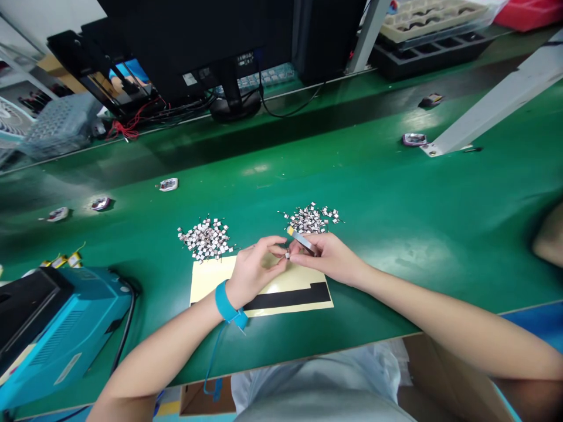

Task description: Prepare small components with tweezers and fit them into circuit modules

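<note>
My left hand (257, 266), with a blue strap (225, 302) round its wrist, pinches a small white part (287, 255) between thumb and fingertips. My right hand (328, 256) meets it there and holds a grey tool with a yellow end (301, 239), probably tweezers. Both hands are over a pale yellow sheet (211, 268) that carries a black strip (290, 298). Beyond the sheet lie two heaps of small white parts with dark leads, a left heap (206, 239) and a right heap (308, 219).
A blue machine (74, 334) stands at the left on the green table (246, 193). A monitor (197, 47) and a grey metal post (497, 99) rise at the back. Several small pieces lie farther off. Part of another person's arm (549, 237) shows at the right edge.
</note>
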Demonstrator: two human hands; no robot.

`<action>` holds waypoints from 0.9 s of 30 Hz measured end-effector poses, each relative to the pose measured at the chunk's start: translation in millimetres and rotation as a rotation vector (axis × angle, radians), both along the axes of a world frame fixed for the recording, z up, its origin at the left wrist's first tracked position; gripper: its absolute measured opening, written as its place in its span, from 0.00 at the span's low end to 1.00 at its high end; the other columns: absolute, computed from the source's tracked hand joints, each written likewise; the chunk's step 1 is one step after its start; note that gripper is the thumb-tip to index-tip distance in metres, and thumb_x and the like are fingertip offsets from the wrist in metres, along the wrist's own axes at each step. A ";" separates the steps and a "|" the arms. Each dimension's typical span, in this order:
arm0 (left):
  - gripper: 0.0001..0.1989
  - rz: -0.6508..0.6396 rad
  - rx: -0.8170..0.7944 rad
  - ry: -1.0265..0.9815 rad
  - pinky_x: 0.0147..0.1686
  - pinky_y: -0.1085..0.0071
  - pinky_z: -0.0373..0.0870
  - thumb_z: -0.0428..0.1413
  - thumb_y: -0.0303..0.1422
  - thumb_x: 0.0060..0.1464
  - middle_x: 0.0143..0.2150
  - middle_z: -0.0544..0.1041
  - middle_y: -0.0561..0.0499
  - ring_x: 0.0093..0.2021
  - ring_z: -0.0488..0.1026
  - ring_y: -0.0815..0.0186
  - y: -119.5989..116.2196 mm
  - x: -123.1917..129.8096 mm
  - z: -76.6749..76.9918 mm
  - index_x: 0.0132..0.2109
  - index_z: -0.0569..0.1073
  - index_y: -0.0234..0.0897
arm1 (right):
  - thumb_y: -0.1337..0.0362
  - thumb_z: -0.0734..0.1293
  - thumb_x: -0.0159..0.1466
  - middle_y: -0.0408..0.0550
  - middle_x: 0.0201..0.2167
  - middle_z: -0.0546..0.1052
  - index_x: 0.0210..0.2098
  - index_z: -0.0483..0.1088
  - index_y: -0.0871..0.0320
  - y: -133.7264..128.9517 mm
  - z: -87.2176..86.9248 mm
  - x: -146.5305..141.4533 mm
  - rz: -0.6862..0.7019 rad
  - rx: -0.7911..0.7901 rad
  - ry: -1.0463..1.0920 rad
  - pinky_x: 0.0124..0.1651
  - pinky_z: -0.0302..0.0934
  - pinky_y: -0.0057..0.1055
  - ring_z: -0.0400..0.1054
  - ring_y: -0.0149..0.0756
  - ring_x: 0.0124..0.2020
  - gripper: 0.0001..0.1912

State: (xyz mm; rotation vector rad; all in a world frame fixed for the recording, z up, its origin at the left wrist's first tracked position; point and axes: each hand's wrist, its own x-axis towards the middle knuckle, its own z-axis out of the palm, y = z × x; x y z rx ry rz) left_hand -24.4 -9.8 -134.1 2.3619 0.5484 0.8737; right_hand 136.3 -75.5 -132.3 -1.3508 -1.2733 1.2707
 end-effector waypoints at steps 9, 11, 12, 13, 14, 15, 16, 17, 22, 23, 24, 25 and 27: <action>0.16 -0.012 0.131 -0.003 0.32 0.78 0.71 0.56 0.27 0.48 0.29 0.77 0.52 0.30 0.75 0.70 -1.2 -1.2 -8.0 0.44 0.62 0.35 | 0.66 0.64 0.49 0.37 0.16 0.60 0.21 0.66 0.63 -0.1 -1.7 -6.1 -0.070 -0.079 -0.022 0.21 0.41 0.24 0.47 0.22 0.17 0.05; 0.15 -0.018 0.146 -0.013 0.33 0.78 0.71 0.56 0.28 0.48 0.29 0.77 0.52 0.31 0.75 0.70 -2.4 -0.9 -8.1 0.44 0.62 0.35 | 0.68 0.65 0.48 0.39 0.19 0.65 0.19 0.65 0.63 0.6 -4.0 -7.6 -0.093 -0.107 0.045 0.23 0.45 0.23 0.52 0.23 0.19 0.05; 0.15 -0.021 0.146 -0.019 0.32 0.78 0.71 0.56 0.28 0.49 0.29 0.77 0.52 0.31 0.75 0.70 -2.7 -0.7 -7.6 0.44 0.62 0.35 | 0.68 0.66 0.47 0.41 0.21 0.67 0.18 0.64 0.63 1.2 -5.1 -7.7 -0.098 -0.120 0.096 0.25 0.48 0.23 0.56 0.24 0.21 0.06; 0.15 -0.020 0.141 -0.024 0.32 0.78 0.71 0.56 0.28 0.49 0.29 0.77 0.52 0.31 0.75 0.70 -2.9 -0.4 -6.8 0.44 0.62 0.35 | 0.68 0.66 0.47 0.42 0.22 0.68 0.17 0.64 0.63 1.8 -6.2 -7.1 -0.098 -0.135 0.155 0.27 0.50 0.24 0.59 0.25 0.24 0.07; 0.15 -0.017 0.131 -0.031 0.32 0.79 0.71 0.56 0.28 0.48 0.28 0.77 0.52 0.31 0.75 0.70 -2.9 -0.1 -5.9 0.43 0.62 0.34 | 0.67 0.68 0.47 0.42 0.23 0.69 0.17 0.63 0.63 2.4 -7.0 -5.8 -0.096 -0.153 0.219 0.30 0.52 0.24 0.61 0.26 0.26 0.09; 0.15 -0.011 0.118 -0.037 0.31 0.79 0.71 0.56 0.28 0.48 0.28 0.77 0.52 0.31 0.75 0.70 -2.6 0.1 -4.9 0.43 0.63 0.34 | 0.66 0.69 0.47 0.43 0.24 0.69 0.17 0.63 0.62 2.9 -7.6 -4.0 -0.093 -0.173 0.275 0.31 0.53 0.25 0.62 0.27 0.27 0.10; 0.15 -0.005 0.103 -0.046 0.31 0.79 0.71 0.57 0.28 0.48 0.28 0.77 0.52 0.30 0.75 0.70 -2.2 0.2 -4.0 0.43 0.63 0.34 | 0.65 0.70 0.47 0.43 0.24 0.70 0.17 0.62 0.62 3.4 -7.7 -1.8 -0.089 -0.195 0.317 0.30 0.53 0.25 0.62 0.27 0.27 0.12; 0.15 0.000 0.088 -0.056 0.31 0.79 0.71 0.57 0.28 0.48 0.27 0.77 0.52 0.30 0.75 0.71 -1.7 0.2 -3.4 0.43 0.63 0.34 | 0.64 0.70 0.47 0.43 0.25 0.71 0.18 0.61 0.62 3.6 -7.6 0.5 -0.087 -0.214 0.341 0.28 0.51 0.24 0.61 0.26 0.26 0.13; 0.13 -0.022 0.074 -0.043 0.33 0.77 0.72 0.56 0.28 0.49 0.29 0.77 0.51 0.32 0.75 0.70 -2.8 -0.6 -5.4 0.43 0.63 0.34 | 0.60 0.71 0.47 0.39 0.19 0.65 0.23 0.64 0.62 2.6 -6.9 3.8 -0.051 -0.198 0.215 0.24 0.45 0.23 0.54 0.24 0.22 0.13; 0.12 -0.035 0.079 -0.028 0.33 0.77 0.72 0.55 0.28 0.49 0.30 0.77 0.51 0.32 0.75 0.70 -3.7 -0.4 -6.9 0.42 0.64 0.34 | 0.60 0.71 0.46 0.37 0.17 0.62 0.23 0.65 0.62 2.2 -7.4 2.3 -0.054 -0.186 0.174 0.24 0.44 0.23 0.53 0.24 0.21 0.14; 0.11 -0.046 0.086 -0.013 0.34 0.77 0.72 0.55 0.28 0.50 0.31 0.77 0.51 0.33 0.75 0.70 -4.5 0.0 -8.4 0.42 0.64 0.34 | 0.60 0.72 0.45 0.36 0.16 0.59 0.23 0.64 0.62 2.0 -8.2 0.7 -0.062 -0.179 0.140 0.23 0.43 0.23 0.51 0.23 0.20 0.15; 0.10 -0.057 0.093 0.002 0.35 0.77 0.72 0.54 0.28 0.51 0.32 0.77 0.51 0.33 0.75 0.70 -4.7 0.6 -9.9 0.42 0.65 0.35 | 0.59 0.72 0.45 0.35 0.16 0.58 0.23 0.64 0.62 2.0 -9.0 -0.7 -0.071 -0.176 0.114 0.23 0.43 0.23 0.49 0.23 0.19 0.15; 0.10 -0.085 0.120 0.048 0.36 0.76 0.72 0.53 0.28 0.52 0.35 0.77 0.50 0.35 0.74 0.69 -1.5 1.5 -11.5 0.43 0.65 0.35 | 0.58 0.71 0.45 0.36 0.17 0.60 0.25 0.63 0.62 3.0 -10.0 -0.5 -0.078 -0.167 0.075 0.22 0.43 0.23 0.49 0.23 0.19 0.17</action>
